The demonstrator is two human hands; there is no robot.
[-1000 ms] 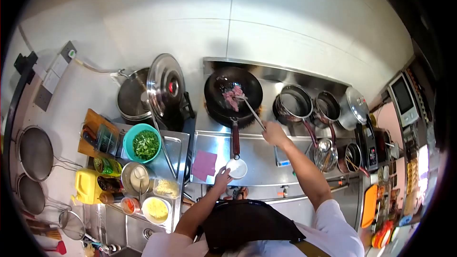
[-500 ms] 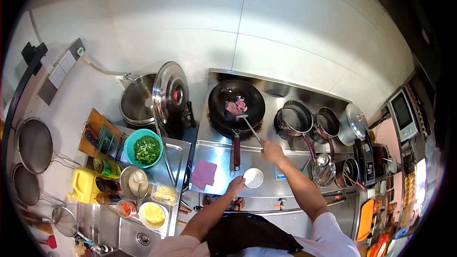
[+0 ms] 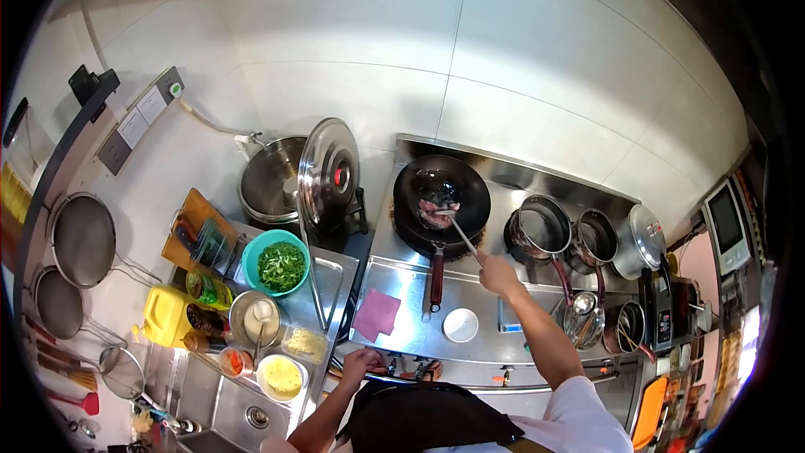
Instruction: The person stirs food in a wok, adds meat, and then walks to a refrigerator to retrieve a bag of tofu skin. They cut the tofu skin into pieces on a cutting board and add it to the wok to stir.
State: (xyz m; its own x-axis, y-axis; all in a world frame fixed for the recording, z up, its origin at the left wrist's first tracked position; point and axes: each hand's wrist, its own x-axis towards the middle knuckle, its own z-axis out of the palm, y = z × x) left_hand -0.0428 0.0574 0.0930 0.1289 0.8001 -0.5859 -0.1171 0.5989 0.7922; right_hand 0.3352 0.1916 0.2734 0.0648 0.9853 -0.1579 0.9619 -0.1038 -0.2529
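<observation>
Steel counter (image 3: 419, 329) is backed by a pale wall (image 3: 579, 59). By the right hand's (image 3: 498, 275) closed fingers a metal spatula (image 3: 466, 238) is gripped, its head set against pinkish meat (image 3: 431, 213) — inside the dark wok (image 3: 471, 195). Whether the left hand's (image 3: 362, 363) fingers are closed cannot be told — it is held near the counter's front edge.

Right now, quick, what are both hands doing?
Left hand: nothing visible in it; open or closed can't be told.
Right hand: closed around a long silver metal cooking utensil.
</observation>
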